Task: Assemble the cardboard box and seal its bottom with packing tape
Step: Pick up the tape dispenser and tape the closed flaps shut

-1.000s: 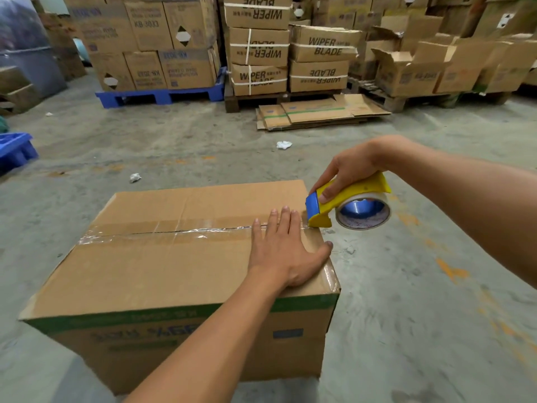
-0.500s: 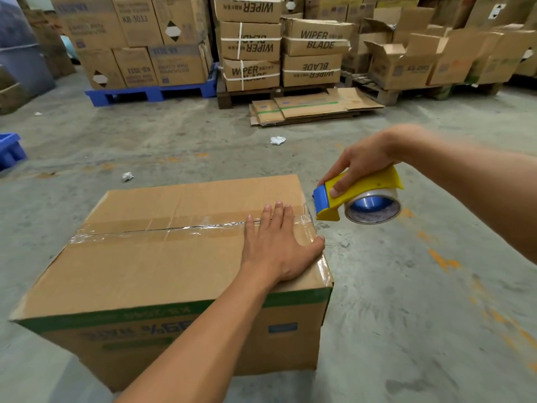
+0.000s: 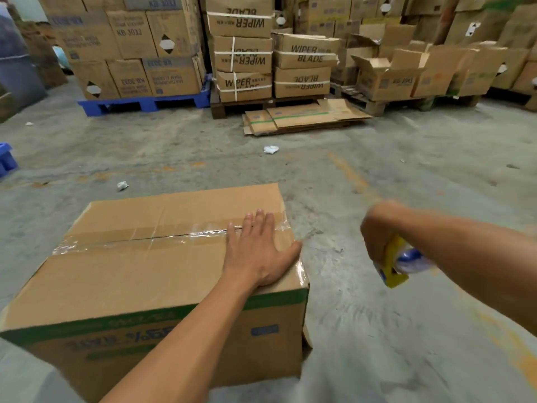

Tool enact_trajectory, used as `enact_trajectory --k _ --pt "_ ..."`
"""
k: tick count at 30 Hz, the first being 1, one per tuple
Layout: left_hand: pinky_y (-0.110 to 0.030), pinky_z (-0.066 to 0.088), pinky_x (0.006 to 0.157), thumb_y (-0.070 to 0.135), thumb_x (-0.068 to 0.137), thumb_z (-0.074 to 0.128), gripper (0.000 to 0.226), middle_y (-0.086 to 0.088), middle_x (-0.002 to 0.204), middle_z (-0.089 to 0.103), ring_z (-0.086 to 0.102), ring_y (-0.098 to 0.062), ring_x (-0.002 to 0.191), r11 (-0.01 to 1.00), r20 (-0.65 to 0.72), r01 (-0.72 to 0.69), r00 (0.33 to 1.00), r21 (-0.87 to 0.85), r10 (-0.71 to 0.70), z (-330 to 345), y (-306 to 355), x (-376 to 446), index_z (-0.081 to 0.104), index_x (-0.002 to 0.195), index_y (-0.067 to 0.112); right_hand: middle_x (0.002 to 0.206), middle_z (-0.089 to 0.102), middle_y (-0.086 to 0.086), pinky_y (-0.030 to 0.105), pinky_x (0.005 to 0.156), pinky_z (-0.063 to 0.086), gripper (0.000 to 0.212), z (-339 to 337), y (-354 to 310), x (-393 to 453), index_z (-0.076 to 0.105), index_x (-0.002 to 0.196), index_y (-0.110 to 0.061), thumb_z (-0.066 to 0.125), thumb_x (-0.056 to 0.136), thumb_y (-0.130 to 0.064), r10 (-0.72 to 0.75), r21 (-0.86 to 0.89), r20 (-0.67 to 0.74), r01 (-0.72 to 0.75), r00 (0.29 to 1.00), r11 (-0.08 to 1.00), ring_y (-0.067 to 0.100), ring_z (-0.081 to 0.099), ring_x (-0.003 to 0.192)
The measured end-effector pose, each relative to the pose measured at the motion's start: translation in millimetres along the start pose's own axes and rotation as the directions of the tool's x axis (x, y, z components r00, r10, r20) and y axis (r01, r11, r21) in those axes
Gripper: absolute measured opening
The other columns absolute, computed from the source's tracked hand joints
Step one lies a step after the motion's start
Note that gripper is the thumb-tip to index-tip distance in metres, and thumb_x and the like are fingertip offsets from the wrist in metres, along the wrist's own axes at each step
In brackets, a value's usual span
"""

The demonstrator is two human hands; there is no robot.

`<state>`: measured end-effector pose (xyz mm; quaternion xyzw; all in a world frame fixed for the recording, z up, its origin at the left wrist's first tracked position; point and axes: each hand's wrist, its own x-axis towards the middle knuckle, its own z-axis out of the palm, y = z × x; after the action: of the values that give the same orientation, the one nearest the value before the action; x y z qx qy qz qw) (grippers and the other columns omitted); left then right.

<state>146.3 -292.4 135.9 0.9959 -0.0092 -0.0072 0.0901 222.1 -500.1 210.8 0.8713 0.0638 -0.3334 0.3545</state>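
Cardboard box (image 3: 162,274): sits on the concrete floor (image 3: 377,330) at about 7 o'clock in the view, printed side upside down, flaps closed on top.
Seam: clear packing tape (image 3: 162,238) runs along the middle join from the 9 o'clock edge to the 3 o'clock edge and folds over the corner there.
Left hand (image 3: 258,251): flat and open on the top near the 3 o'clock end, fingers spread over the tape, gripping nothing.
Right hand (image 3: 377,234): off the box at 3 o'clock, closed around the yellow tape dispenser (image 3: 395,269), well apart from the carton.
Handling, as a judgement: likely empty and light, so it should slide or tip easily; the walls are stiff, but the taped flaps would give under a hard press in the middle.
Where to hold: probably best with both palms on opposite side walls, or by the bottom edges, not by the flaps.
Slip: the tape looks slick; bare cardboard should give better purchase.
Hard to make out: the dispenser and right hand are motion-blurred; whether the tape is cut free cannot be told.
Hidden: the far and under faces, and the tape end at the 9 o'clock side.
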Motion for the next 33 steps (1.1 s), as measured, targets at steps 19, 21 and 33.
enact_trajectory --k 19,21,33 --pt "-0.046 0.021 0.112 0.048 0.095 0.019 0.057 0.010 0.155 0.029 0.019 -0.014 0.143 0.924 0.035 -0.349 0.937 0.157 0.348 -15.0 6.4 19.2 0.040 0.141 0.023 0.131 0.062 -0.007 0.034 0.090 0.049 0.054 4.9 6.6 -3.9 0.060 0.135 -0.037 0.065 0.085 -0.057 -0.204 0.264 -0.170 0.244 0.964 0.933 0.020 0.057 0.100" --pt "-0.045 0.018 0.112 0.045 0.096 0.020 0.050 0.012 0.149 0.034 0.020 -0.010 0.141 0.945 -0.004 -0.321 0.947 0.058 0.322 -11.6 7.1 20.2 0.044 0.135 0.024 0.125 0.060 -0.006 0.036 0.091 0.050 0.054 4.7 8.1 -2.4 0.058 0.135 -0.040 0.064 0.085 -0.058 -0.206 0.355 -0.245 0.286 0.947 0.890 0.021 0.056 0.100" --pt "-0.037 0.042 0.106 0.037 0.099 0.049 0.041 -0.002 0.136 0.058 0.055 -0.017 0.121 0.568 -0.050 -0.022 0.998 -0.823 -0.035 -41.8 9.3 36.7 0.054 0.135 0.018 0.127 0.060 -0.006 0.017 0.071 0.046 0.052 38.6 6.8 -1.4 0.057 0.135 -0.044 0.070 0.085 -0.048 0.141 0.637 -0.771 0.741 0.622 0.213 0.009 0.058 0.096"
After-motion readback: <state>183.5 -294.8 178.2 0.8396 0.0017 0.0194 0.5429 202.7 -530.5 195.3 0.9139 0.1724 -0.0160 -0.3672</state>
